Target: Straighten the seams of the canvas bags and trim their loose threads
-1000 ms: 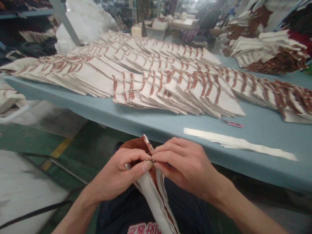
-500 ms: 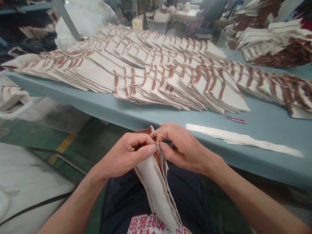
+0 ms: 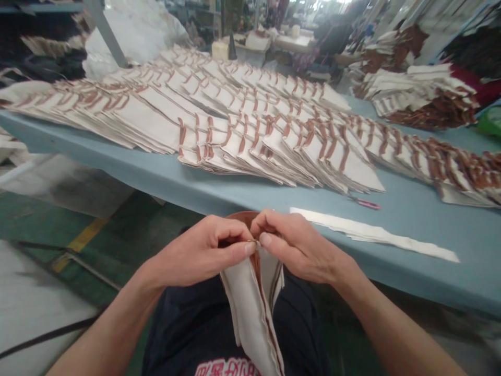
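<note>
Between my hands hangs a sewn fabric piece (image 3: 250,308), off-white outside with brown inside and brown edging. Its lower end droops over my dark apron. My left hand (image 3: 207,250) is closed, pinching the top edge between thumb and forefinger. Right beside it, my right hand (image 3: 293,245) pinches the same edge, with both thumbs almost meeting at the seam. A curve of brown material shows behind the fingertips. What lies under the curled fingers is hidden.
A blue-covered table (image 3: 250,196) stands ahead, bearing rows of overlapping off-white and brown fabric pieces (image 3: 235,141). White strips (image 3: 371,232) and pink-handled thread snips (image 3: 368,204) lie near its front edge. A fabric stack (image 3: 426,94) sits at the back right.
My hands have drawn slightly apart at the pinched edge, and the fabric piece has spread wider at its top. The camera view has shifted a little to the right.
</note>
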`<state>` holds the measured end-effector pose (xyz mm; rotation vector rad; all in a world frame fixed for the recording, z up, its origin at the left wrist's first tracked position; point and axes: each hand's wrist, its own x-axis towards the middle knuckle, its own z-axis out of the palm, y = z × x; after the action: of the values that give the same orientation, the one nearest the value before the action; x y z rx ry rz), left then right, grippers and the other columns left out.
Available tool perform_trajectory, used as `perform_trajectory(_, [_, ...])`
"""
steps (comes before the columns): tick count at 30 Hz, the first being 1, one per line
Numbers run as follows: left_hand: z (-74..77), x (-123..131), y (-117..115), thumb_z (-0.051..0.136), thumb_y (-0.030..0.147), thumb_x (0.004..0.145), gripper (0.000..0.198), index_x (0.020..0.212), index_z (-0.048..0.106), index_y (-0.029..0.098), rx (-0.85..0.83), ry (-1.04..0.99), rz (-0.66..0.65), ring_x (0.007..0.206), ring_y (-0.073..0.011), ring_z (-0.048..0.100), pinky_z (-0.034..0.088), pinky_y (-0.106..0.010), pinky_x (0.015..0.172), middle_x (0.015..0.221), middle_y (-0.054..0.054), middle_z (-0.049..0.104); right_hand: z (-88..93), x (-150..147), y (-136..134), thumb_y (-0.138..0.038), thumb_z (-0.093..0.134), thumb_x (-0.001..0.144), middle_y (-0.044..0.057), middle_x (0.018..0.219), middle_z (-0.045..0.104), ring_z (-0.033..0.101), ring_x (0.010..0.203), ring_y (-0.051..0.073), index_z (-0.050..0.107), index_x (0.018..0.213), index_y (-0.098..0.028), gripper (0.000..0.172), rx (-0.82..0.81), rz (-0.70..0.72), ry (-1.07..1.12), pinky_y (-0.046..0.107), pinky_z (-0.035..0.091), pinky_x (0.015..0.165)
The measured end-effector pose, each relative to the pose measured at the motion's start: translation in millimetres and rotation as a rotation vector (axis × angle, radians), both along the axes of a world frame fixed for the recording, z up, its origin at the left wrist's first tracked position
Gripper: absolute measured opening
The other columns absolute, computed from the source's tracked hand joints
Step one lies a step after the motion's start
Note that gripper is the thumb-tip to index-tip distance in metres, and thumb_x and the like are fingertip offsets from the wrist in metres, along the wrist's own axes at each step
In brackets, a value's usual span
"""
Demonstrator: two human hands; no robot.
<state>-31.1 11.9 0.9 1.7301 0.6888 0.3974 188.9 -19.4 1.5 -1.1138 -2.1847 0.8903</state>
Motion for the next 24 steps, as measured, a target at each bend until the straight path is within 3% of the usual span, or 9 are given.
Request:
perform_trajectory(6, [3.5, -10, -18, 0.057, 0.021, 0.101, 0.023, 0.087, 0.075, 0.016, 0.307, 0.107, 0.053, 0.062, -0.0089, 0.054, 0.037, -0.018, 0.057, 0.070, 0.004, 0.067, 0.6, -8, -10, -0.019, 0.061, 0.081, 0.000, 0.075, 0.071, 0.057, 0.063, 0.013, 0.065, 0.083, -0.019, 0.004, 0.047, -0.018, -0.099, 0.026, 0.035, 0.064])
perform_trajectory(17, [6.3, -17, -34, 0.057, 0.009, 0.092, 0.017, 0.092, 0.070, 0.020, 0.543, 0.163, 0.098, 0.063, -0.0082, 0.062, 0.041, -0.019, 0.061, 0.077, 0.006, 0.071, 2.5, -20, -21, -0.016, 0.056, 0.079, -0.003, 0.060, 0.057, 0.044, 0.057, 0.013, 0.053, 0.068, -0.020, 0.012, 0.093, -0.004, -0.155, 0.029, 0.027, 0.061])
perform_trajectory(20, [1.1, -20, -37, 0.053, 0.011, 0.097, 0.017, 0.092, 0.067, 0.020, 0.672, 0.186, 0.049, 0.066, -0.0105, 0.064, 0.043, -0.021, 0.061, 0.079, 0.003, 0.070, 3.8, -22, -23, -0.016, 0.054, 0.077, -0.005, 0.059, 0.053, 0.039, 0.054, 0.011, 0.052, 0.068, -0.020, 0.011, 0.034, -0.015, -0.079, 0.027, 0.027, 0.058])
perform_trajectory(24, [-8.2, -24, -42, 0.045, 0.012, 0.104, 0.021, 0.098, 0.064, 0.019, 0.853, 0.114, 0.007, 0.072, -0.0135, 0.066, 0.048, -0.023, 0.066, 0.084, -0.001, 0.071, 5.0, -22, -24, -0.016, 0.053, 0.076, -0.005, 0.060, 0.052, 0.043, 0.055, 0.010, 0.053, 0.067, -0.020, 0.009, -0.207, -0.025, 0.092, 0.024, 0.030, 0.055])
